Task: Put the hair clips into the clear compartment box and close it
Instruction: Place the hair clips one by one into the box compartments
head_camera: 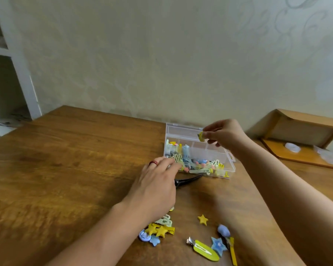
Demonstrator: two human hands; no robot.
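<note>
A clear compartment box (210, 150) stands open on the wooden table (65, 169), its lid (181, 129) tilted back toward the wall. Its front and left compartments hold several coloured hair clips. My right hand (225, 134) hovers over the box and pinches a small yellow clip (201, 136). My left hand (158, 183), wearing a red ring, reaches to the box's front left corner; its fingertips touch a pale green clip (178, 157) there. A black clip (188, 180) lies partly under that hand. Loose clips lie near me: yellow stars (161, 230), a single yellow star (202, 219), a blue star (218, 245), a lime snap clip (205, 250).
A patterned wall runs just behind the box. A white shelf unit (10, 73) stands at the far left. At the right, a low wooden stand (304, 143) holds clear plastic items (292, 147). The table's left half is bare wood.
</note>
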